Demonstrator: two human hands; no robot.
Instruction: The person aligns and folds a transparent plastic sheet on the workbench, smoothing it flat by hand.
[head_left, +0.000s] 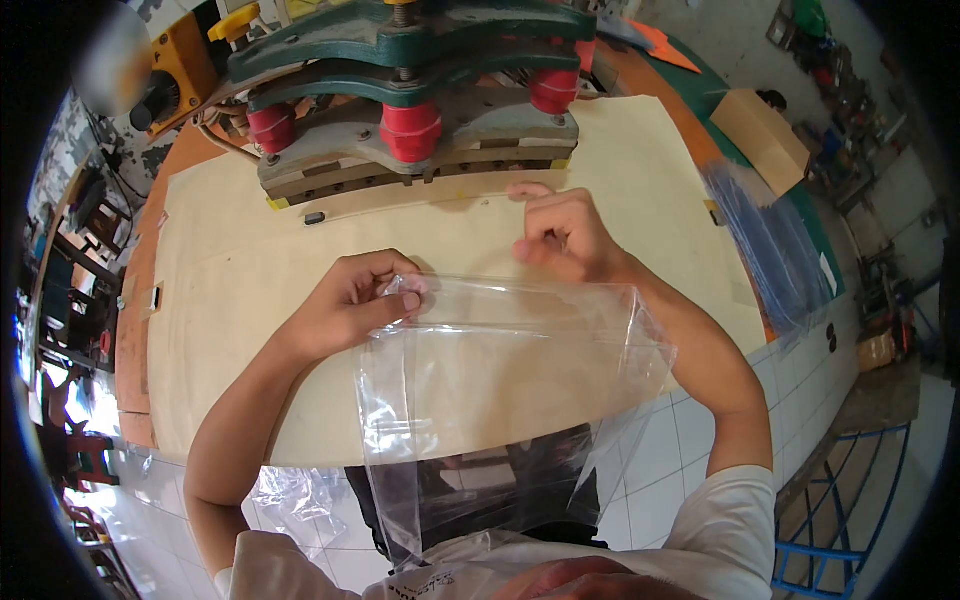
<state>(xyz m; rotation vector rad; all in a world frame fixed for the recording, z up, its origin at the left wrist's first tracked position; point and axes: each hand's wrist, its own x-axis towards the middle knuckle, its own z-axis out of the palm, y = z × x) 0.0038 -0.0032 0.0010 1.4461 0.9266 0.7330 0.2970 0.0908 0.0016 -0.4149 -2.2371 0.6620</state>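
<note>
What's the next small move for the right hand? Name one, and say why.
Probably lower the right hand and pinch the clear plastic near its upper right corner. Only the left hand appears to grip it, at the upper left, while the right hand's fingers are curled beyond the top edge, seemingly holding nothing.

left hand [375, 300] grips the upper left corner of a clear plastic bag [510, 390]; right hand [568, 235] raised over the cream-covered surface [210, 330], near the green press [400, 50] with red insulators [410, 130].
</note>
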